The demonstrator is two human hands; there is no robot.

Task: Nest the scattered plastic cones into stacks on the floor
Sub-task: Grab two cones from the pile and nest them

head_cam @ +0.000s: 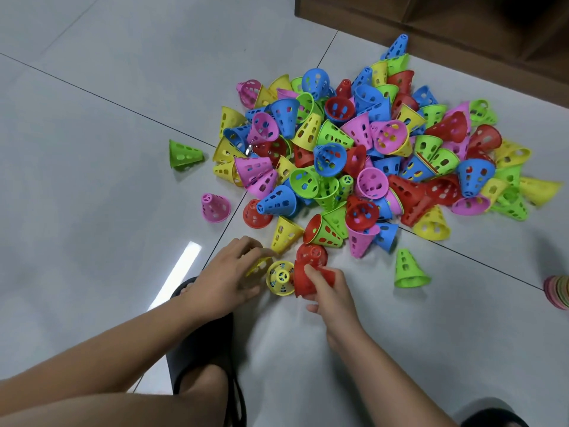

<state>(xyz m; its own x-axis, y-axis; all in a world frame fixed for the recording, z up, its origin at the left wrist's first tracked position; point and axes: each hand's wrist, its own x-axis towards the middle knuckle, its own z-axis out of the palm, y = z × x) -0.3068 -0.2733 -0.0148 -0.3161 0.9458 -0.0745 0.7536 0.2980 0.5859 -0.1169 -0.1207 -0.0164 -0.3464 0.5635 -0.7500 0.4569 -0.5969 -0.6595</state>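
Right grip (329,292) clasps red cone (303,280); left grip (224,272) pinches blurred yellow cone (260,264).

Perforated cones (329,158) — red, yellow, green, blue, pink.

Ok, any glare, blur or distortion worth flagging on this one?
Head view: a glare streak on the floor beside the left hand; that hand and its yellow cone are motion-blurred, the right hand gripping the red cone less so; the pile smears at its right edge.

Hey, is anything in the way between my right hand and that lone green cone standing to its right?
Nothing visible does: only bare floor lies between the right hand, which grips a red cone, and the upright green cone.
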